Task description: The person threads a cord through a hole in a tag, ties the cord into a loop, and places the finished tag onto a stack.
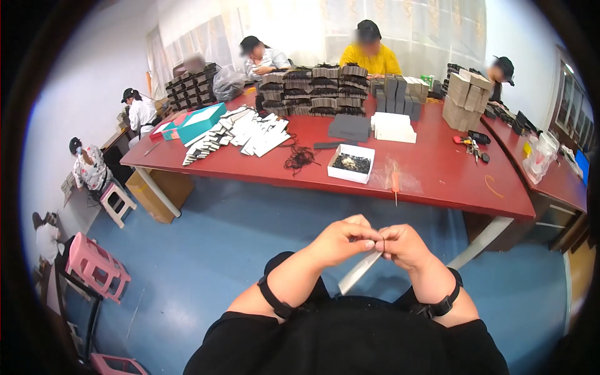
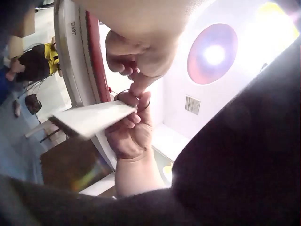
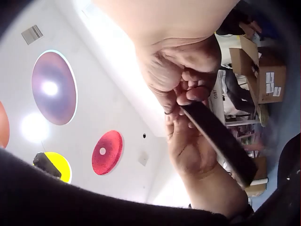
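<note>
White card (image 1: pixel 360 270) pinched by both hands' fingers (image 1: pixel 373 240).

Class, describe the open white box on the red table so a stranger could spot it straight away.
Find the long red table that runs across the room. Near its front edge, about midway along, stands a small open white box beside a tangle of black cord. Unlike the closed white boxes behind it, its dark contents show.

The card (image 1: pixel 361 270) in both hands is looking like stiff paperboard, smooth and matt, pale on one face and dark on the other. A thin dark cord (image 2: pixel 123 92) is showing at the fingertips. The desk (image 1: pixel 431 169) is showing a smooth, semi-gloss red top. The floor (image 1: pixel 212 244) is appearing smooth and faintly glossy.
</note>
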`<control>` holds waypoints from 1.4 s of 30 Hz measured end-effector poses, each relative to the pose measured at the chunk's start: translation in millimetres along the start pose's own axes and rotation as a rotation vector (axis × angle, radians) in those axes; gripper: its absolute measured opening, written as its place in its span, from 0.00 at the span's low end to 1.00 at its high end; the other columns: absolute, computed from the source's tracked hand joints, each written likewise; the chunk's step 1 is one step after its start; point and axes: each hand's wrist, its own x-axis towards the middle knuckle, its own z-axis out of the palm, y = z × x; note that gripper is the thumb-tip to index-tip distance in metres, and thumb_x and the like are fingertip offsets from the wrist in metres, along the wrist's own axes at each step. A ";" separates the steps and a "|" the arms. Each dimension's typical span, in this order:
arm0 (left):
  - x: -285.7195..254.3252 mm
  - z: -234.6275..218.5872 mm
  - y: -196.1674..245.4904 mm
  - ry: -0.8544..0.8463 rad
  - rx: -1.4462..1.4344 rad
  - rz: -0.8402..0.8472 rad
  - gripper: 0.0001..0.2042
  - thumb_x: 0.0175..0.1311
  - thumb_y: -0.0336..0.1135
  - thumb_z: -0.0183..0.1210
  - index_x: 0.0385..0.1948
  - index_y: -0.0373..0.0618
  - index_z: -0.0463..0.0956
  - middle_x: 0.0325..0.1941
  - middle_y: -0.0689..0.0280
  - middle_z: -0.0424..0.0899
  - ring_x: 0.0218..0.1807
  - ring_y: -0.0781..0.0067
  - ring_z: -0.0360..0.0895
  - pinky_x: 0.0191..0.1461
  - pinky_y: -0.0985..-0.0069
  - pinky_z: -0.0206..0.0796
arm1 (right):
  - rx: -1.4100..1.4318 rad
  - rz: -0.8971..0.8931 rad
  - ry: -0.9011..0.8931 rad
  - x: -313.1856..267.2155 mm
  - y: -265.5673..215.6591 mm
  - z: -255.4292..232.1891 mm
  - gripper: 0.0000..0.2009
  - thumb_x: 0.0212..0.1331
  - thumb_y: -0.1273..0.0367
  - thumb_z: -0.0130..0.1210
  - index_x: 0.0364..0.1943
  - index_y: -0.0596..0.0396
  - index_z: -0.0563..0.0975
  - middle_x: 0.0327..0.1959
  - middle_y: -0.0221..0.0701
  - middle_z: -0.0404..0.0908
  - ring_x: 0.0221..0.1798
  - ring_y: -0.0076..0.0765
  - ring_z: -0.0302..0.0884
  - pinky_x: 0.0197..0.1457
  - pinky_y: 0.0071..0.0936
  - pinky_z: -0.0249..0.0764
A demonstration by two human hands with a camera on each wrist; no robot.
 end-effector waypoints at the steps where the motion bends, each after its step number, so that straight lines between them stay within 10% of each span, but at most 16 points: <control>1: 0.0 2.7 -6.3 0.059 -0.287 0.046 0.27 0.47 0.30 0.66 0.52 0.44 0.67 0.37 0.67 0.75 0.45 0.72 0.72 0.47 0.73 0.64 | 0.012 -0.019 -0.006 2.2 -2.3 0.7 0.06 0.54 0.72 0.58 0.30 0.63 0.78 0.23 0.28 0.74 0.23 0.20 0.68 0.27 0.16 0.65; 3: -0.1 16.8 -13.2 -0.079 -0.474 0.043 0.42 0.43 0.35 0.70 0.61 0.41 0.53 0.48 0.62 0.73 0.54 0.73 0.68 0.59 0.74 0.58 | 0.021 -0.086 0.040 0.7 -7.3 6.8 0.06 0.56 0.73 0.56 0.29 0.63 0.75 0.25 0.31 0.73 0.24 0.23 0.68 0.28 0.18 0.66; 6: 0.4 18.9 23.3 -0.303 -0.158 -0.492 0.24 0.52 0.34 0.63 0.50 0.41 0.63 0.37 0.64 0.77 0.42 0.72 0.74 0.47 0.72 0.66 | -0.022 -0.153 0.092 1.1 -20.6 10.2 0.04 0.60 0.72 0.50 0.34 0.58 0.72 0.29 0.30 0.76 0.25 0.19 0.69 0.30 0.18 0.68; 8: -4.1 26.8 -7.1 0.005 0.135 -0.140 0.17 0.55 0.35 0.60 0.45 0.43 0.67 0.28 0.64 0.78 0.32 0.70 0.75 0.37 0.72 0.67 | -0.009 -0.255 0.201 4.8 -18.7 -14.6 0.03 0.61 0.72 0.48 0.35 0.56 0.70 0.29 0.30 0.77 0.25 0.20 0.70 0.31 0.18 0.69; 12: -1.4 24.9 7.5 0.159 0.605 -0.127 0.18 0.52 0.42 0.63 0.39 0.43 0.70 0.29 0.56 0.78 0.33 0.56 0.77 0.36 0.69 0.68 | 0.124 -0.289 0.396 5.9 -4.2 -2.2 0.03 0.62 0.73 0.46 0.34 0.57 0.70 0.28 0.29 0.75 0.26 0.20 0.70 0.32 0.17 0.68; 18: -2.2 11.0 4.8 0.216 0.507 -0.155 0.24 0.45 0.49 0.66 0.41 0.43 0.73 0.32 0.57 0.79 0.37 0.56 0.77 0.38 0.67 0.68 | -0.438 -0.460 0.424 -2.5 -10.0 -12.9 0.03 0.55 0.72 0.55 0.30 0.57 0.75 0.22 0.23 0.73 0.23 0.18 0.68 0.28 0.17 0.65; 21: -2.8 0.4 4.0 0.192 0.441 -0.171 0.25 0.44 0.49 0.67 0.42 0.44 0.74 0.33 0.57 0.79 0.37 0.57 0.77 0.39 0.68 0.68 | -1.111 -0.616 0.227 -10.0 -38.6 -14.2 0.03 0.49 0.72 0.57 0.28 0.53 0.79 0.21 0.33 0.74 0.25 0.35 0.74 0.28 0.27 0.68; 27: -1.3 8.4 0.5 0.114 0.407 -0.070 0.26 0.45 0.46 0.68 0.44 0.40 0.74 0.34 0.56 0.80 0.35 0.60 0.77 0.42 0.72 0.68 | -0.753 -0.643 0.704 -7.1 -32.0 -12.9 0.03 0.52 0.74 0.56 0.29 0.58 0.78 0.22 0.34 0.76 0.25 0.36 0.74 0.29 0.26 0.69; 30: 2.7 6.2 -34.8 0.201 0.179 -0.212 0.23 0.46 0.48 0.66 0.42 0.44 0.75 0.36 0.57 0.80 0.39 0.54 0.77 0.42 0.66 0.68 | -0.992 -0.892 0.168 -18.3 -35.7 10.4 0.03 0.54 0.74 0.56 0.29 0.59 0.78 0.22 0.31 0.76 0.24 0.26 0.72 0.28 0.22 0.67; 35: -9.1 32.1 5.2 -0.142 0.361 0.047 0.27 0.56 0.51 0.56 0.54 0.45 0.64 0.43 0.52 0.77 0.41 0.49 0.76 0.45 0.62 0.68 | -0.321 -0.599 0.547 0.9 -25.8 -41.2 0.04 0.57 0.72 0.54 0.33 0.57 0.77 0.24 0.20 0.73 0.26 0.11 0.64 0.30 0.14 0.62; 38: 1.4 -12.2 47.7 -0.080 0.648 -0.242 0.28 0.59 0.49 0.53 0.58 0.44 0.59 0.43 0.52 0.75 0.43 0.51 0.75 0.46 0.60 0.68 | -0.454 -0.405 0.310 -8.1 -21.6 -63.9 0.11 0.59 0.68 0.54 0.43 0.59 0.75 0.31 0.22 0.75 0.29 0.12 0.67 0.32 0.12 0.62; 42: 36.6 -112.2 37.4 0.368 0.986 -0.411 0.27 0.59 0.53 0.52 0.53 0.43 0.64 0.43 0.52 0.75 0.42 0.49 0.76 0.44 0.59 0.69 | -0.522 -0.588 0.396 2.4 -81.1 -50.8 0.25 0.59 0.69 0.52 0.60 0.58 0.61 0.53 0.34 0.73 0.38 0.21 0.75 0.36 0.15 0.68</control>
